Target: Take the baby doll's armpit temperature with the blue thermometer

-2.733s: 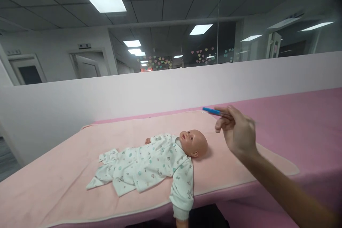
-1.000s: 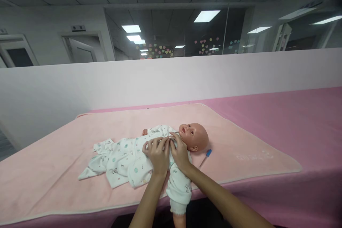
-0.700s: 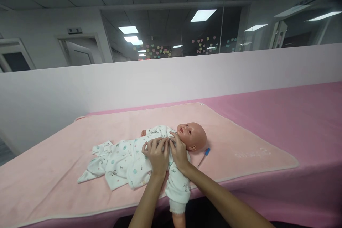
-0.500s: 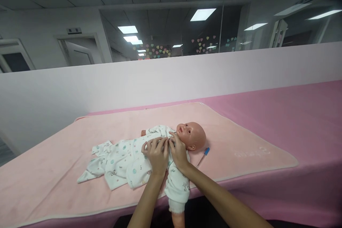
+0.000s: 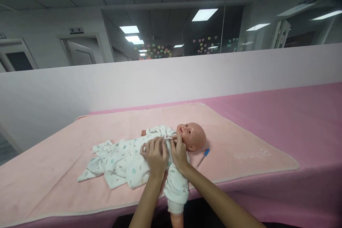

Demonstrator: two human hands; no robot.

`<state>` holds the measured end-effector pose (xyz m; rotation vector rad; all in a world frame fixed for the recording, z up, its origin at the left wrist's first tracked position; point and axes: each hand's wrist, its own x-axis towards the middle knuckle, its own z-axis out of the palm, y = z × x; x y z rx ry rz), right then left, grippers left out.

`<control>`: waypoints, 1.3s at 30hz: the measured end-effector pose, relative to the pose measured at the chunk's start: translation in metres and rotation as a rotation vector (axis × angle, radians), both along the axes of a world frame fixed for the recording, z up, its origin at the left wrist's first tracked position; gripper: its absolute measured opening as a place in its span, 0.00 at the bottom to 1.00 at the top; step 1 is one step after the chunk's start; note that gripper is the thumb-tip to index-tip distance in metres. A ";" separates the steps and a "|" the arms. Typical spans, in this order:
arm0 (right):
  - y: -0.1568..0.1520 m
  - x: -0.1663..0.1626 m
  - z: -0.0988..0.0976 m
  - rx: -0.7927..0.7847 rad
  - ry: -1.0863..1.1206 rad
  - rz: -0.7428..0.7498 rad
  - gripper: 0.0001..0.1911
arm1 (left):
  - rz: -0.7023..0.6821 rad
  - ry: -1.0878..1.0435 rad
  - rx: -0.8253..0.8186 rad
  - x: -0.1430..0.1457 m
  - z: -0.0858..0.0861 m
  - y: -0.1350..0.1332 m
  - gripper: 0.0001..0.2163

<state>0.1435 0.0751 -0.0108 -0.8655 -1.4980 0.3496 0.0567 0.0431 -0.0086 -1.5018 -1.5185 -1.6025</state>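
A baby doll (image 5: pixel 192 136) lies on its back on a pale pink blanket (image 5: pixel 235 139), head to the right. It wears a white printed romper (image 5: pixel 120 158). Both my hands rest on the doll's chest just below the chin. My left hand (image 5: pixel 155 156) pinches the romper's front fabric. My right hand (image 5: pixel 178 152) pinches the collar beside it, fingertips close to the doll's mouth. A thin stick with a blue tip (image 5: pixel 203 156) lies on the blanket to the right of the doll's head, untouched.
The blanket covers a long table under a darker pink cloth (image 5: pixel 299 114). A low white partition wall (image 5: pixel 133 85) runs along the far side. One doll arm (image 5: pixel 176 192) hangs over the near table edge.
My right hand let go of the blue-tipped stick, which now lies by the doll's head. Both hands came onto the doll's chest and their fingers have shifted slightly on the collar.
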 end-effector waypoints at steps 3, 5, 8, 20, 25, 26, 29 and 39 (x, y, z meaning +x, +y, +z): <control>0.000 0.000 0.000 0.008 0.009 -0.021 0.03 | 0.078 -0.070 -0.022 -0.004 0.000 -0.005 0.09; 0.000 0.000 -0.001 0.016 0.008 -0.037 0.03 | 0.088 -0.082 -0.065 -0.007 -0.001 -0.009 0.09; 0.001 0.000 -0.003 0.033 0.024 -0.039 0.04 | 0.088 -0.101 -0.110 -0.009 -0.003 -0.013 0.08; -0.015 0.000 0.007 0.509 -0.447 0.132 0.17 | -0.138 -0.118 -0.156 -0.012 -0.004 -0.018 0.09; -0.011 -0.001 0.006 0.388 -0.430 0.137 0.12 | -0.205 -0.167 -0.173 -0.013 -0.006 -0.016 0.10; -0.010 -0.001 0.005 0.370 -0.422 0.135 0.11 | -0.206 -0.176 -0.173 -0.013 -0.006 -0.016 0.09; -0.007 -0.002 0.002 0.340 -0.396 0.126 0.09 | -0.206 -0.182 -0.176 -0.013 -0.005 -0.016 0.09; -0.013 -0.002 0.004 0.156 -0.283 0.113 0.05 | -0.133 -0.176 -0.167 -0.013 -0.002 -0.020 0.11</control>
